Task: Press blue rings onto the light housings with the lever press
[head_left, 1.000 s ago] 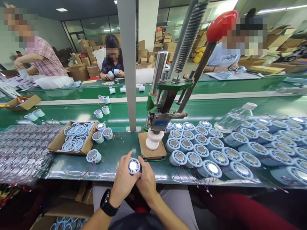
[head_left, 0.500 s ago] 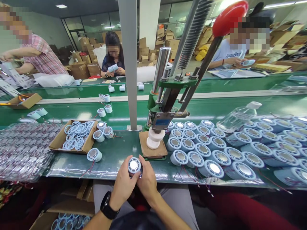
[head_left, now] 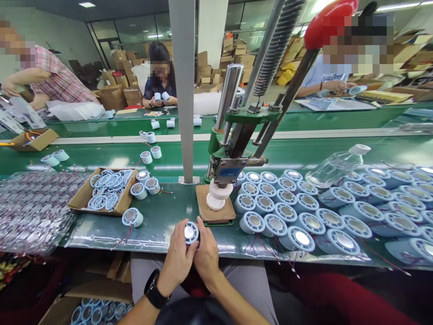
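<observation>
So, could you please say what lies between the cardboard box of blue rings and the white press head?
The head view shows some blue cylinders near the box, then bare green benchtop and brown board.

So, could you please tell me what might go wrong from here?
The left hand and right hand hold the round blue part near the bench's front edge, so a loose grip might drop it toward the lap. Wires trail over that edge from the parts on the right and could snag a passing arm. The clear bottle sits close against the rows and might disturb them if bumped.
</observation>
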Tool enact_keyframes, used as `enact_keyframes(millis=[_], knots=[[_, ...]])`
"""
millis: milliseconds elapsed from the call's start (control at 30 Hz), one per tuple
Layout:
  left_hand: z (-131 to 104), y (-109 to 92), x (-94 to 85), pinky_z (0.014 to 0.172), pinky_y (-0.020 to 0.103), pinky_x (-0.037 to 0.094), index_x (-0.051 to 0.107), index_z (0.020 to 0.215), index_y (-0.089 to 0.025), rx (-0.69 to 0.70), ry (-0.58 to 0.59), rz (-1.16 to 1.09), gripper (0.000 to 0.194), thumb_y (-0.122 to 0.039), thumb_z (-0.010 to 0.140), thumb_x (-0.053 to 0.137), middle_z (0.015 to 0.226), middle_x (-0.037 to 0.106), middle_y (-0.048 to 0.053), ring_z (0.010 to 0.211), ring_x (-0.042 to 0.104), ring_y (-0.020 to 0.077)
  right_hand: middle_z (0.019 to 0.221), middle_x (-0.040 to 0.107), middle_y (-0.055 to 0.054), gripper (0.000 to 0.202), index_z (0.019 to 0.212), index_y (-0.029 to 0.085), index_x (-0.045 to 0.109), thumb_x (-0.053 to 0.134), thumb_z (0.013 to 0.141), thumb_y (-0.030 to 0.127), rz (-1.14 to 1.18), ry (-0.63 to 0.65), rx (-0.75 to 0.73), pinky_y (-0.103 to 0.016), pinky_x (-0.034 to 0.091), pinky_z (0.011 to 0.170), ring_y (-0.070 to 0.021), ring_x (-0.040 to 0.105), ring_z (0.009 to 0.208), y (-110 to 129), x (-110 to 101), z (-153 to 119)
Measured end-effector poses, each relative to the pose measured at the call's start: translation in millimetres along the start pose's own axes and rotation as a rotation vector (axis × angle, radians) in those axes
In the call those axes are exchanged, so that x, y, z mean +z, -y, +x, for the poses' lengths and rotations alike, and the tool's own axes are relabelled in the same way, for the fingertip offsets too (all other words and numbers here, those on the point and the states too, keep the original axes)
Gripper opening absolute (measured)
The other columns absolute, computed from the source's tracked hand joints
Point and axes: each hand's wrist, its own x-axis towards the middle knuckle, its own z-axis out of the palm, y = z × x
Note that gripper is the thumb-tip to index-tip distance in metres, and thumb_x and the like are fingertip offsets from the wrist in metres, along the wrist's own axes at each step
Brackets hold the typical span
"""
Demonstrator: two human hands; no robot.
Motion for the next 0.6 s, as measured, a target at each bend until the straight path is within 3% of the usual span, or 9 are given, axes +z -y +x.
enact_keyframes(millis=[333,467,600], knots=[[2.1,-1.3,-5.4,0.117,0.054,0.034,0.040,0.141,-0.020,0.019,0.025,-0.013,0.049,-0.025,0.093,0.050,0.147,0.045,0.014,0.139,0.041,0.0279,0.108,0.066,-0.011,0.066,0.154,0.018,0.029,0.042,0.090,0.008,0.010,0.019,0.023,-0.034,0.056,0.077,-0.0206,0.062,0.088,1.2,-1.1,0.9],[2.5,-1.0,-5.9,0.118,0.053,0.031,0.039,0.142,-0.021,-0.012,0.057,-0.046,0.051,-0.025,0.092,0.049,0.149,0.044,0.013,0.140,0.040,0.0267,0.111,0.065,-0.011,0.059,0.148,0.018,0.039,0.042,0.090,0.008,-0.063,0.098,-0.010,-0.038,0.053,0.078,-0.0228,0.059,0.091,1.9,-2.4,2.1],[0.1,-1.0,-2.7,0.119,0.054,0.029,0.041,0.142,-0.021,-0.044,0.018,-0.081,0.053,-0.026,0.090,0.050,0.150,0.044,0.013,0.142,0.038,0.0272,0.117,0.063,-0.013,0.065,0.151,0.016,0.036,0.047,0.087,0.008,-0.153,0.235,-0.044,-0.041,0.053,0.078,-0.0253,0.059,0.095,-2.1,-9.2,-1.0]])
